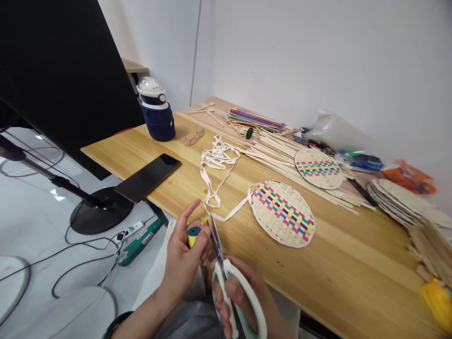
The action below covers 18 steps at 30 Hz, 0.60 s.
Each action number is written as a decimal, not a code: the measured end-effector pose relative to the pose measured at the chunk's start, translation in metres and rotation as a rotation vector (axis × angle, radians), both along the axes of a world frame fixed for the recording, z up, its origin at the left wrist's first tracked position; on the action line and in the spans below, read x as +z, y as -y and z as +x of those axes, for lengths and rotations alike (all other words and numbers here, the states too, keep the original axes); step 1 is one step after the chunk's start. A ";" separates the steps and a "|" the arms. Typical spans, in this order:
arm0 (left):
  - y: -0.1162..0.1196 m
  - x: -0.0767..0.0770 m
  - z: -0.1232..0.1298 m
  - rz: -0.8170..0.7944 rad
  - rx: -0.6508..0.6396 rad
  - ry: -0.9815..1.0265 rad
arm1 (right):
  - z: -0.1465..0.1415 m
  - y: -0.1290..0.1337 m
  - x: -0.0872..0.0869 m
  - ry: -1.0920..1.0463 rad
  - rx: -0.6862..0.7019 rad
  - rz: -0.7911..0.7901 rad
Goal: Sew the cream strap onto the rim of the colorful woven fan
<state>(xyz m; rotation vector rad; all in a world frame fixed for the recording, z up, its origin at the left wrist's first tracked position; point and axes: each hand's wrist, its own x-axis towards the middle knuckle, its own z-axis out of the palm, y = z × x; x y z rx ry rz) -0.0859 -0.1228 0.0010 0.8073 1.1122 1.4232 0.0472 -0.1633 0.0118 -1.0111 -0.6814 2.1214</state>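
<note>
My left hand (187, 249) holds a small spool of yellow thread (192, 237) with a dark blue end; its index finger is stretched out. A little yellow thread (205, 220) shows by the fingertips, close to the scissor tips. My right hand (243, 282) has its fingers through the white handles of the scissors (219, 252), whose blades point up and away beside my left fingers. Beyond them on the table lies an oval woven piece (282, 214) with coloured strips in its middle. A pale ribbon (231, 217) runs from its left edge to a loose heap.
On the wooden table (339, 263) are a phone (148, 176), a blue bottle (157, 113), glasses (195, 136), another woven oval (318, 168), wooden strips (275, 150) and coloured sticks (256, 118). Stacked ovals (399, 202) lie right. A black screen (63, 70) stands left.
</note>
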 end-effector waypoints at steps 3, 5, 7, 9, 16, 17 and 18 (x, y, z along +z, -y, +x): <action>0.000 0.000 0.000 -0.001 0.001 0.022 | -0.003 -0.001 -0.005 -0.021 -0.015 -0.006; -0.001 0.001 0.002 -0.003 0.016 0.043 | -0.004 -0.001 -0.009 0.003 -0.026 -0.010; -0.001 0.003 0.005 0.003 0.022 0.066 | -0.004 -0.001 -0.011 0.023 -0.038 -0.008; -0.002 0.005 0.008 0.012 0.015 0.085 | -0.003 0.000 -0.012 0.038 -0.061 -0.008; -0.008 0.001 0.011 0.024 -0.036 0.064 | 0.001 -0.006 -0.009 0.148 -0.080 0.086; -0.009 0.000 0.011 0.010 -0.046 0.070 | 0.003 -0.006 -0.008 0.156 -0.078 0.127; -0.009 -0.001 0.010 -0.003 -0.050 0.081 | 0.005 -0.006 -0.007 0.168 -0.075 0.170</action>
